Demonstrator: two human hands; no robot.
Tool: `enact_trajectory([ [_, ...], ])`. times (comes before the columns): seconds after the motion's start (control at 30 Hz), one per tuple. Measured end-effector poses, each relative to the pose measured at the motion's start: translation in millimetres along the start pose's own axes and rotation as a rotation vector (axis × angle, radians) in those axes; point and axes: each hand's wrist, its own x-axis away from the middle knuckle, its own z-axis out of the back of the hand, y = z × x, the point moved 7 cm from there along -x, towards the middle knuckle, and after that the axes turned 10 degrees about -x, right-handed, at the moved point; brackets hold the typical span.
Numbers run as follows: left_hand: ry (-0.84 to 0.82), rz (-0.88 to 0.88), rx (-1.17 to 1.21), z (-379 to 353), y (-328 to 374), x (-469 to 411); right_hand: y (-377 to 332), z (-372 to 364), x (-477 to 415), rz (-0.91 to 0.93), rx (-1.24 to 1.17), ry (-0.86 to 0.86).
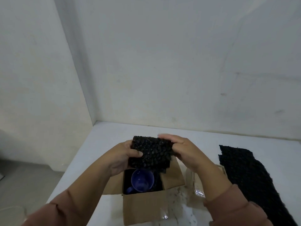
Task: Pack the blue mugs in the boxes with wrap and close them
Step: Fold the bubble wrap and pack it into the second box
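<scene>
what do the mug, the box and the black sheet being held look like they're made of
The mug is likely glazed ceramic: it is glossy blue, with light glints inside. The box looks like plain matte brown cardboard with folded flaps, probably corrugated. The black sheet looks like plastic bubble wrap: its surface is covered in small rounded bumps with a faint sheen.

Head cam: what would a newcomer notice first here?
The left hand and right hand grip a black bubble wrap sheet at centre, just above an open cardboard box. A blue mug stands inside it, mouth up. A longer bubble wrap strip lies on the white table at right.
</scene>
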Motion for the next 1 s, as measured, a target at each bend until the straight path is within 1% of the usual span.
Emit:
enact_trajectory([
  [0.03,0.036,-0.014,0.033,2.9,0.2,-1.1,7.4,0.1,0.8,-0.062,-0.156,-0.027],
  [0.07,0.06,-0.03,0.061,5.7,0.9,-1.5,14.6,-0.5,1.7,-0.115,-0.249,-0.058],
  [0.13,0.065,-0.056,0.075,8.4,0.4,-3.4,27.0,-3.2,3.3,-0.164,-0.271,-0.097],
  [0.23,0.076,-0.049,0.056,9.1,-5.2,-3.5,31.9,-0.8,-1.2,-0.08,-0.208,-0.03],
  [0.3,0.075,-0.033,0.06,11.9,-9.3,-3.3,32.0,3.4,-1.9,-0.064,-0.13,0.035],
  [0.4,-0.018,-0.057,0.131,12.5,-5.4,-0.8,26.7,9.6,-1.0,-0.034,0.082,0.076],
  [0.43,-0.021,-0.066,0.097,13.2,-3.2,0.2,24.1,8.8,-0.4,-0.025,0.138,0.067],
  [0.47,0.014,-0.069,-0.009,15.5,-2.7,-0.7,21.7,6.5,-0.4,-0.021,0.175,0.063],
  [0.5,0.081,-0.072,-0.186,18.9,-3.0,-3.2,20.0,4.4,-1.0,-0.012,0.235,0.07],
  [0.53,0.165,-0.074,-0.421,22.2,-2.8,-6.1,18.3,2.3,-1.9,0.015,0.341,0.083],
  [0.6,0.324,-0.104,-0.931,22.0,1.8,-9.9,19.7,-5.3,-6.5,0.088,0.656,0.09],
  [0.63,0.373,-0.132,-1.115,18.8,2.6,-11.2,24.6,-11.1,-8.3,0.11,0.773,0.088],
  [0.67,0.41,-0.164,-1.244,15.6,0.8,-12.5,31.0,-17.1,-9.2,0.114,0.841,0.096],
  [0.73,0.475,-0.323,-1.442,7.6,-2.9,-14.9,44.9,-28.6,-7.7,0.122,0.928,0.135],
  [0.77,0.48,-0.402,-1.51,4.2,-6.4,-16.5,50.7,-33.7,-6.1,0.148,0.996,0.149],
  [0.8,0.466,-0.443,-1.545,2.0,-11.3,-18.9,54.8,-38.8,-4.6,0.178,1.079,0.153],
  [0.83,0.437,-0.44,-1.568,1.0,-17.6,-21.9,57.9,-43.7,-3.9,0.198,1.158,0.138],
  [0.93,0.316,-0.328,-1.661,1.4,-34.3,-30.7,62.1,-52.8,-4.1,0.181,1.305,0.06],
  [1.0,0.249,-0.302,-1.71,1.3,-40.5,-32.1,61.8,-57.1,-4.8,0.207,1.414,0.032],
])
